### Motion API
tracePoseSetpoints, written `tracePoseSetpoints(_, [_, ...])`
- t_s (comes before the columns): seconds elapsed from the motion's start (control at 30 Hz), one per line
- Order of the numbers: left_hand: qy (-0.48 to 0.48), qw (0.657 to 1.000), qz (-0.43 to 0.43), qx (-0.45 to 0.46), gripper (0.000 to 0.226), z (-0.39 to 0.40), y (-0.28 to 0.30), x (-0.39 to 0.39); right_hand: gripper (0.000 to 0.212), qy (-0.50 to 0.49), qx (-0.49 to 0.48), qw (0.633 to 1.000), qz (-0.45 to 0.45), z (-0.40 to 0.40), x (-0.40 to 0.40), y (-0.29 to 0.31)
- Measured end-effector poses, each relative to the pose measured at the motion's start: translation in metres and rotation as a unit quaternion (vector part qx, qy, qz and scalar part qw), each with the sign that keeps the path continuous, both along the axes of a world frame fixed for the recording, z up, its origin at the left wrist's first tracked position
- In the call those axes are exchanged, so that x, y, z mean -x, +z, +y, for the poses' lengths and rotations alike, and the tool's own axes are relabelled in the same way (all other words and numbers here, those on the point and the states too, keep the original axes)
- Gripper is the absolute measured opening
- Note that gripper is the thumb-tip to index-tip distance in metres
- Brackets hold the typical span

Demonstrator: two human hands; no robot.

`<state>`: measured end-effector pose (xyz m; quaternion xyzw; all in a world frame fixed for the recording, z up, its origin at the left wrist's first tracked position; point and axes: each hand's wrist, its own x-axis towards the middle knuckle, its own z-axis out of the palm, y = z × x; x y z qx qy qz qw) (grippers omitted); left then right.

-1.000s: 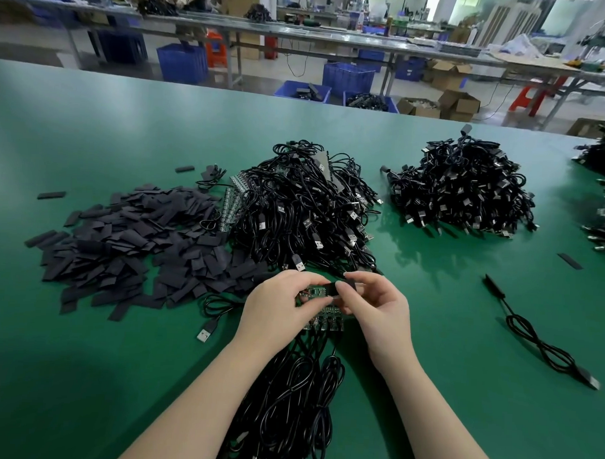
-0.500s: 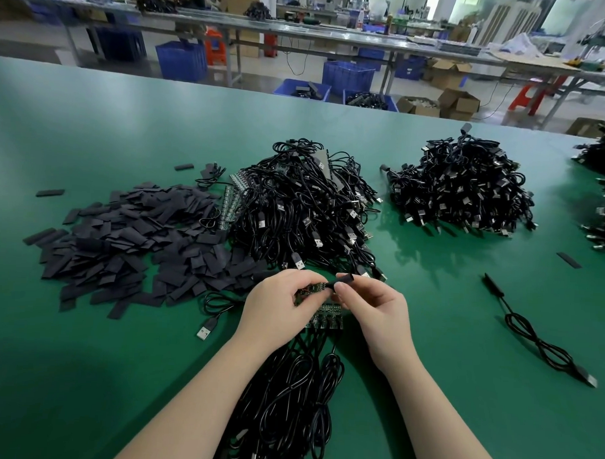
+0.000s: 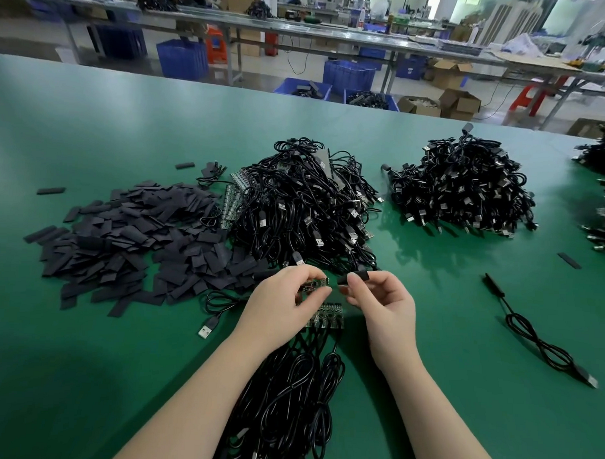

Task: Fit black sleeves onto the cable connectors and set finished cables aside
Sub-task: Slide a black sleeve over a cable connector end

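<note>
Sleeve pile (image 3: 129, 244) left of cable heap (image 3: 305, 208), on table (image 3: 84, 359)

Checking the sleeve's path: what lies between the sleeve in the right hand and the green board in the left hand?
Nothing: in the head view, a small bare gap separates the sleeve from the green board.

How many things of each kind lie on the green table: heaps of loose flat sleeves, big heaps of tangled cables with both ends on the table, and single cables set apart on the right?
Heaps of flat sleeves: 1
Big cable heaps: 2, a middle heap and a right heap
Single cable set apart: 1
Total: 4
</note>
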<state>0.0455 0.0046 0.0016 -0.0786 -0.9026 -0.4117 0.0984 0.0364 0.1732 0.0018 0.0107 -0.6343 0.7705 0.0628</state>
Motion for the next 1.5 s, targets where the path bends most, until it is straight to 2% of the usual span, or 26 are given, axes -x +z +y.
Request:
tracePoseSetpoints(0.17, [0.003,1.000,0.002,-0.017,0.026,0.000,-0.002,0.000,0.024,0.028,-0.029,0.999,0.022,-0.002,-0.002,-0.001])
tracePoseSetpoints(0.3, [0.001,1.000,-0.004,-0.018,0.026,0.000,-0.001,0.000,0.018,0.029,-0.047,0.998,0.028,-0.003,-0.005,0.001])
tracePoseSetpoints(0.43, [-0.001,1.000,-0.008,-0.030,0.025,-0.001,-0.001,-0.001,0.028,0.006,-0.085,0.995,0.051,-0.007,-0.007,0.003])
tracePoseSetpoints(0.57, [-0.010,0.999,0.005,-0.041,0.022,-0.001,-0.001,0.000,0.025,-0.003,-0.111,0.991,0.075,-0.008,-0.008,0.003])
tracePoseSetpoints(0.77, [-0.019,0.999,0.023,-0.041,0.024,0.001,0.003,-0.003,0.012,0.040,-0.069,0.996,0.025,-0.003,-0.005,0.003])
tracePoseSetpoints(0.87, [-0.015,0.999,0.015,-0.049,0.026,0.000,0.002,-0.002,0.012,0.072,-0.062,0.995,0.022,0.000,-0.003,0.004])
tracePoseSetpoints(1.03, [-0.006,0.999,-0.005,-0.035,0.043,-0.004,-0.003,-0.001,0.012,0.100,-0.080,0.991,0.022,0.003,-0.003,0.004])
tracePoseSetpoints(1.23, [-0.041,0.999,-0.007,-0.015,0.052,-0.005,0.003,-0.002,0.008,0.113,-0.112,0.987,0.022,0.002,-0.003,0.003])
tracePoseSetpoints(1.37, [-0.064,0.997,0.013,0.038,0.048,-0.007,0.005,-0.001,0.012,0.086,-0.052,0.995,0.008,0.003,-0.002,0.001])
tracePoseSetpoints(1.5, [-0.036,0.999,0.019,0.003,0.036,-0.006,0.005,-0.002,0.019,0.089,-0.039,0.995,0.003,0.004,0.000,0.001])
